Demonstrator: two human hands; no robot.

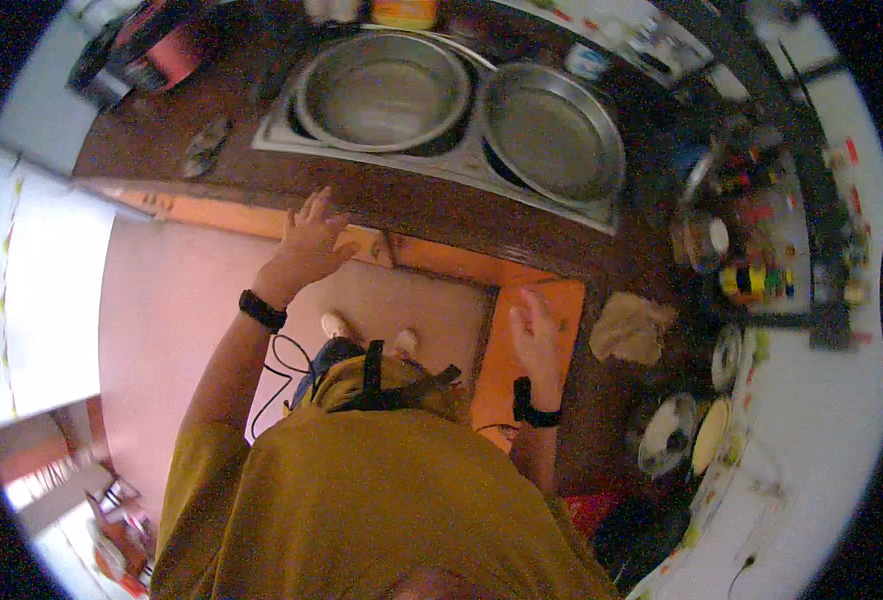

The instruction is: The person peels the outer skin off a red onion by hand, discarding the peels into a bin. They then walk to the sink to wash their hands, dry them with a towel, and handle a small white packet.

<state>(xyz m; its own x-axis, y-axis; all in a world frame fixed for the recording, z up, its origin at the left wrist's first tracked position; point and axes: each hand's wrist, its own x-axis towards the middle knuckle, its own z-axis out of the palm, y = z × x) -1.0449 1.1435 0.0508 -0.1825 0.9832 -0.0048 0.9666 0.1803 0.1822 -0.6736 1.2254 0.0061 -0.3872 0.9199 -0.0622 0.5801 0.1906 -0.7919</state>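
Note:
My left hand [312,240] is raised at the front edge of the counter [276,169], fingers apart and nothing in it. Lower right, my right hand [535,337] appears blurred and edge-on in front of an orange cabinet door [528,296]; it looks extended, and I see nothing in it. Beyond both hands, a gas stove [441,165] stands on the dark counter. Two wide, round metal pans sit on it: a left pan [381,94] and a right pan [550,135]. No food is discernible in either.
A crumpled beige cloth [629,326] lies on the counter at right, with a lidded glass dish [666,435] nearer me. A metal tool, possibly tongs [207,146], rests left of the stove. A red appliance [171,56] stands far left. Jars and bottles [756,281] crowd the right side.

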